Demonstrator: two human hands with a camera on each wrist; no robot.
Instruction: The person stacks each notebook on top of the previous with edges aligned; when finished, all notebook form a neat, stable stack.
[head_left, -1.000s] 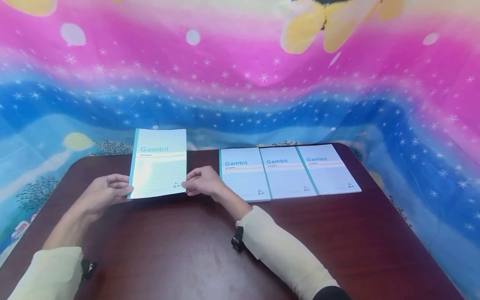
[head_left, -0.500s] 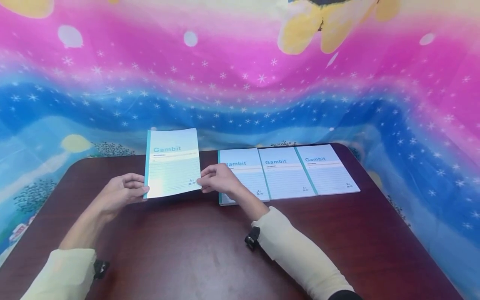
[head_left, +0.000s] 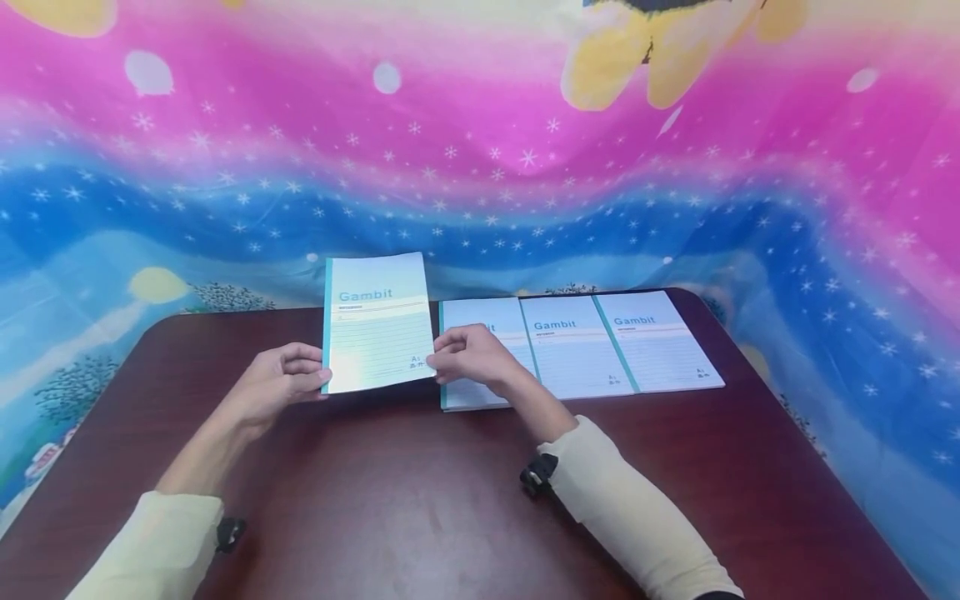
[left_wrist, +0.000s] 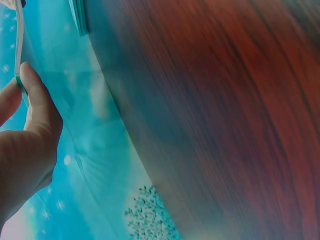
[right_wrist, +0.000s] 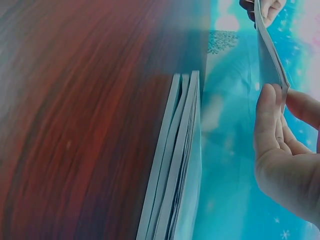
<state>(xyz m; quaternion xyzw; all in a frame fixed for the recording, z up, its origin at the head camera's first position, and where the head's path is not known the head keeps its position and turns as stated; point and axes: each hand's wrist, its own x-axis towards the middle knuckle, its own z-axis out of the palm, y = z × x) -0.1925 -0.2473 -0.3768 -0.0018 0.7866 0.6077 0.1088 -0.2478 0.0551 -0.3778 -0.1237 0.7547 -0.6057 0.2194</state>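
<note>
We saw one part of the work done and one part open; the left notebook (head_left: 480, 312), the middle notebook (head_left: 566, 354) and the right notebook (head_left: 660, 342) lay flat in a row along the far right of the table (head_left: 375, 492), covers up and side by side; the held notebook (head_left: 378, 329) was off the table, just left of that row, tilted with its cover towards us; the left hand (head_left: 279, 382) pinched its left edge by the near corner, and the right hand (head_left: 477, 358) pinched its right edge by the near corner, partly hiding the left notebook from us; we made out layered edges in both wrist views, so we judged that at least one place in the row was a pile, though we could not count it; we judged that setting down the held notebook was left undone.
</note>
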